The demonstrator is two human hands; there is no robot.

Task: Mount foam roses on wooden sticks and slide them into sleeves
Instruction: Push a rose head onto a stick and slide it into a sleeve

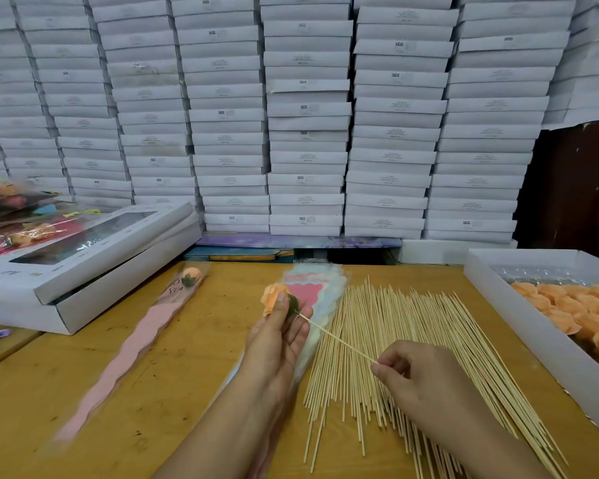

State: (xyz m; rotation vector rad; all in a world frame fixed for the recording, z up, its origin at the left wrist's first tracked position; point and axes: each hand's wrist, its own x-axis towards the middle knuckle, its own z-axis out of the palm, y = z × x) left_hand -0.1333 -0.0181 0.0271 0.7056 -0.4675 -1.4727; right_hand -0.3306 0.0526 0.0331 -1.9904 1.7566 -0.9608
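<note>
Left hand (277, 335) cups soft peach foam rose (274, 298), crushable, hold lightly | right hand (419, 376) pinches thin wooden stick (336, 337), light, snappable; its tip meets rose base by left fingertips

Stacked white boxes (305, 112) wall off the back behind a scuffed wooden table (187, 357)

Even, soft indoor light with faint shadows; wide-angle bending curves the stacked boxes (305, 108) at the edges; left side slightly blurred.
</note>
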